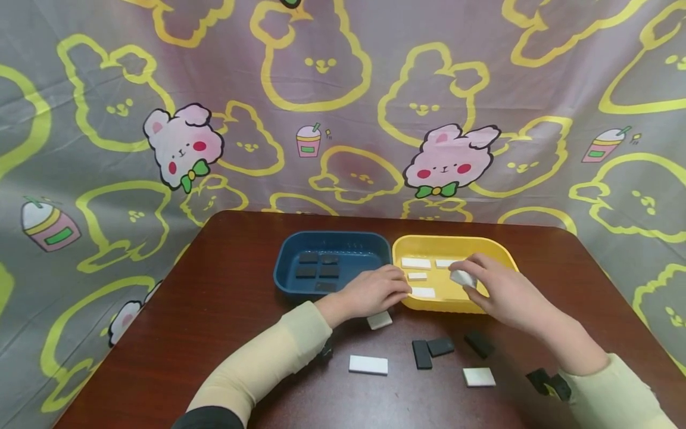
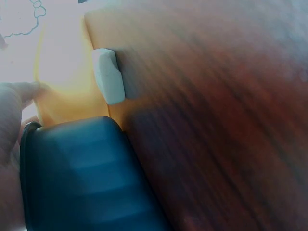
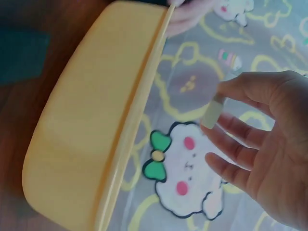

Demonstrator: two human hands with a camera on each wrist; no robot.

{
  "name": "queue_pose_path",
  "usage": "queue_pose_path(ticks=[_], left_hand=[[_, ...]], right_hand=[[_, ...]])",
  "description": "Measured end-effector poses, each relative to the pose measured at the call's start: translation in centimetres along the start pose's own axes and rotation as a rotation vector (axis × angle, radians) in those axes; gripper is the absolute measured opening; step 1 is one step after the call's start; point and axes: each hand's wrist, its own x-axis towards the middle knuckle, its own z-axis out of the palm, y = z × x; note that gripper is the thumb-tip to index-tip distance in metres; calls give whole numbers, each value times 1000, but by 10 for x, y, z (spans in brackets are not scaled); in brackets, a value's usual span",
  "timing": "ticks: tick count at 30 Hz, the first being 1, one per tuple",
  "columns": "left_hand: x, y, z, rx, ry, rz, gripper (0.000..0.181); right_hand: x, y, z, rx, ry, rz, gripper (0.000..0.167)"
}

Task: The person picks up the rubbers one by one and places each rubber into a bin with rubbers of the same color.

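My right hand [image 1: 511,292] pinches a small white block [image 3: 212,113] between thumb and fingertips, above the right part of the yellow tray [image 1: 455,304]. Several white blocks [image 1: 415,263] lie flat inside that tray. At the tray's near left corner my left hand [image 1: 370,292] grips the rim, fingers bent down over it; its thumb is hidden in the head view. Beside it stands the blue tray [image 2: 91,178], holding several black blocks [image 1: 306,272]. A loose white block [image 2: 109,76] lies against the yellow tray's near wall, just below the left hand.
On the brown table [image 1: 214,333] in front of the trays lie white blocks [image 1: 368,364] and several black blocks [image 1: 421,355]. More dark pieces [image 1: 538,380] sit near the right sleeve. A patterned curtain [image 1: 343,119] hangs behind the table.
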Motion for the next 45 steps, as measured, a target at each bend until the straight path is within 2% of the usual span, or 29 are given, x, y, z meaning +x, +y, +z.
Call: queue_pose_path(ticks=[7, 12, 18, 23, 32, 39, 45], left_hand=[[0, -1, 1, 0, -7, -6, 26], [0, -1, 1, -6, -10, -7, 26], [0, -1, 0, -18, -15, -9, 27], [0, -1, -1, -28, -24, -13, 27], [0, 0, -2, -25, -34, -20, 27], [0, 0, -3, -29, -41, -28, 28], [0, 1, -3, -31, -42, -35, 28]], right_hand=[[22, 24, 8, 43, -58, 73, 48], [35, 39, 21, 54, -100, 92, 44], [44, 51, 35, 73, -139, 77, 30], [48, 60, 49, 91, -171, 95, 20], [50, 65, 65, 137, -223, 116, 17], [53, 65, 68, 143, -264, 163, 13], [53, 66, 71, 136, -282, 157, 12]])
